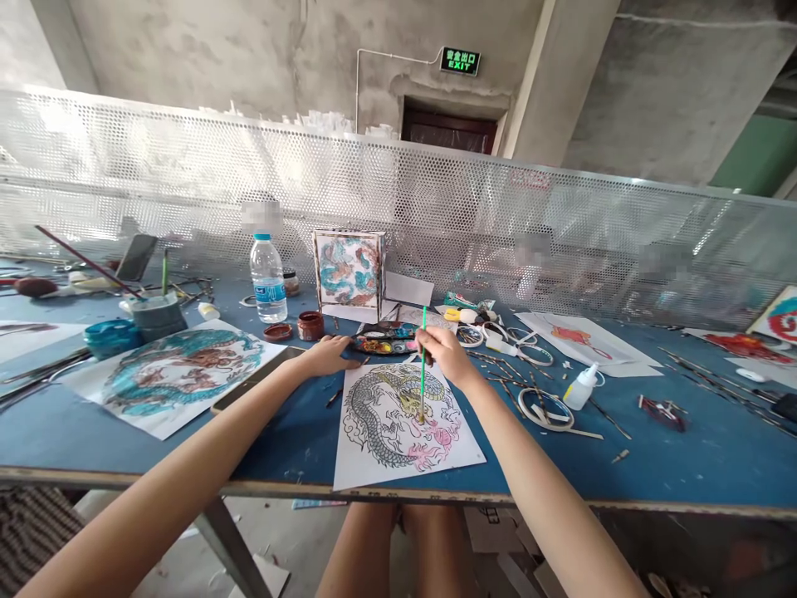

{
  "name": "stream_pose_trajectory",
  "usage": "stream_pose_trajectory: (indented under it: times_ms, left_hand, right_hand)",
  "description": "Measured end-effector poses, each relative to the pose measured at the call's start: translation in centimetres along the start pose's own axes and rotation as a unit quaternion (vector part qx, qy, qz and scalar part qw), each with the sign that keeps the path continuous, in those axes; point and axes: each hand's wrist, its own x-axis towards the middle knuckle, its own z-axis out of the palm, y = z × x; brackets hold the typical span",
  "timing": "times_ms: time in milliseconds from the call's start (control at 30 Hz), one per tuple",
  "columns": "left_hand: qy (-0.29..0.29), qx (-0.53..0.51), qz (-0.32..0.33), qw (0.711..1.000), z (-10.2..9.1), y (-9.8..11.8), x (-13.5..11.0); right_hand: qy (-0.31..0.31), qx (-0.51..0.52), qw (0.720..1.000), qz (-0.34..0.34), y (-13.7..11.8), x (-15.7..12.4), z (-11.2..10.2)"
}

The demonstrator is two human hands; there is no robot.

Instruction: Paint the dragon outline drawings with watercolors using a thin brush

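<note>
My right hand is closed around a slim green paintbrush, held nearly upright. The brush tip touches a dragon drawing on white paper in front of me. Parts of the dragon are yellow and pink, while much of it is bare black line work. Beyond the paper's top edge lies a paint palette with several colours in its wells. My left hand rests with fingers stretched out at the palette's left end, near the paper's upper left corner; I see nothing held in it.
Left of me are a blue-brown dragon painting, a water bottle and an open brown paint jar. A framed painting stands behind the palette. On the right are a white glue bottle, tubing coils and thin sticks.
</note>
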Motion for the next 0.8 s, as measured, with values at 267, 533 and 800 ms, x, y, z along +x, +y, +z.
stream_pose_trajectory:
  times_ms: [267, 533, 800]
  left_hand:
    - [0.009, -0.002, 0.006, 1.0, 0.5, -0.5, 0.3]
    - [0.004, -0.003, -0.002, 1.0, 0.0, 0.0, -0.1]
    - [-0.004, -0.006, -0.004, 1.0, -0.2, 0.1, -0.2]
  right_hand:
    - [0.012, -0.026, 0.999, -0.024, -0.4, -0.1, 0.3]
    - [0.142, -0.225, 0.961, -0.072, 0.2, 0.1, -1.4]
    - [0.131, -0.199, 0.969, -0.071, 0.8, 0.0, -1.0]
